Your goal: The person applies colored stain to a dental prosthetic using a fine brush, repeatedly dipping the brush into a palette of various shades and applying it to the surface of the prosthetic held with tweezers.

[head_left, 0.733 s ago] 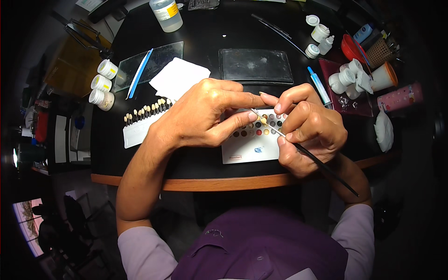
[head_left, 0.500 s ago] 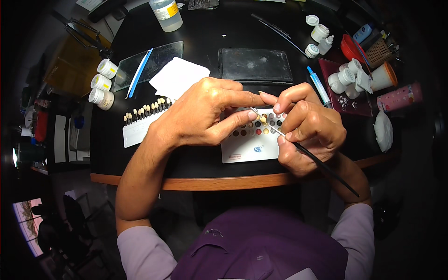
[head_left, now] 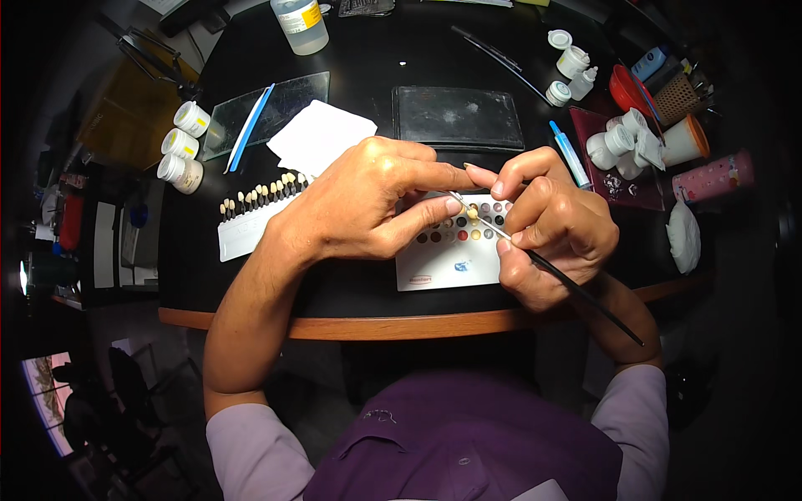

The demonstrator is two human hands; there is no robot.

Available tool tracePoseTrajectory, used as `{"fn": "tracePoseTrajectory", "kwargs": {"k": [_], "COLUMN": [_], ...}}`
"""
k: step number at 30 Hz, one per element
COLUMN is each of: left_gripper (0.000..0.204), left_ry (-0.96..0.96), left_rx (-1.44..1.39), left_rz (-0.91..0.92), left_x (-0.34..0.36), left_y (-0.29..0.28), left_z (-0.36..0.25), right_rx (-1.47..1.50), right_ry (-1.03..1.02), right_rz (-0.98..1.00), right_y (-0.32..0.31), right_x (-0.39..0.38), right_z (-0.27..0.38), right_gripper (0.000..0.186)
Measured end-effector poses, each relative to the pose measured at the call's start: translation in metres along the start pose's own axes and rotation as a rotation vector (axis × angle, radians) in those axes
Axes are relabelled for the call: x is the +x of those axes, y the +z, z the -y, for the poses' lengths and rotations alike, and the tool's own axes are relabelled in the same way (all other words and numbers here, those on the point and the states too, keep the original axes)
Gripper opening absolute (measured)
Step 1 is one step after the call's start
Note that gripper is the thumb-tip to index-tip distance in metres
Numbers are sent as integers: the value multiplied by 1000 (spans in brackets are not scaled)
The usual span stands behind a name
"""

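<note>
My left hand point(head_left: 368, 200) pinches a thin metal piece point(head_left: 455, 197) between thumb and index finger. Beside its tip is a small yellowish, tooth-like piece point(head_left: 473, 214). From the right, my right hand point(head_left: 561, 230) grips a fine brush point(head_left: 576, 288) with a black handle and slim metal neck; the brush tip meets or lies very close to the yellowish piece. The index fingers of both hands touch or nearly touch. Below them lies a white palette card point(head_left: 443, 271) with rows of coloured round spots, partly covered by my hands.
Left of my hands lies a tooth shade guide point(head_left: 251, 238), with white jars point(head_left: 180, 144) farther left. A folded white tissue point(head_left: 322, 134) and a dark flat case point(head_left: 458, 117) lie beyond. At the right are a blue syringe point(head_left: 570, 154), more jars point(head_left: 610, 146) and a pink cylinder point(head_left: 714, 177).
Both hands keep almost the same pose. The brush handle and right fingers have shifted very slightly; the whole view has moved a little.
</note>
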State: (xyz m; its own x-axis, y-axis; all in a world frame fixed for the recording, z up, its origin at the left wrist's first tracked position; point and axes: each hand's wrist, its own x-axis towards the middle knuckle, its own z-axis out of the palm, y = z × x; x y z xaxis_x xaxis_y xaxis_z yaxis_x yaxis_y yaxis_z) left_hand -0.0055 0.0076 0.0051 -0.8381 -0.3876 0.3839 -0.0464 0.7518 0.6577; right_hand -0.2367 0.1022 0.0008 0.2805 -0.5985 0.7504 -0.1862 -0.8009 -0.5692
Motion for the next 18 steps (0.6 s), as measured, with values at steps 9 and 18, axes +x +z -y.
{"fn": "tracePoseTrajectory", "kwargs": {"k": [9, 18], "left_gripper": [35, 35], "left_ry": [6, 1], "left_rx": [-14, 2], "left_rz": [-10, -7], "left_x": [0, 0], "left_y": [1, 1], "left_z": [1, 0], "right_rx": [8, 16], "right_ry": [28, 37], "right_rz": [-40, -58], "right_y": [2, 3], "right_x": [-1, -2], "right_z": [1, 1], "right_gripper": [23, 23]}}
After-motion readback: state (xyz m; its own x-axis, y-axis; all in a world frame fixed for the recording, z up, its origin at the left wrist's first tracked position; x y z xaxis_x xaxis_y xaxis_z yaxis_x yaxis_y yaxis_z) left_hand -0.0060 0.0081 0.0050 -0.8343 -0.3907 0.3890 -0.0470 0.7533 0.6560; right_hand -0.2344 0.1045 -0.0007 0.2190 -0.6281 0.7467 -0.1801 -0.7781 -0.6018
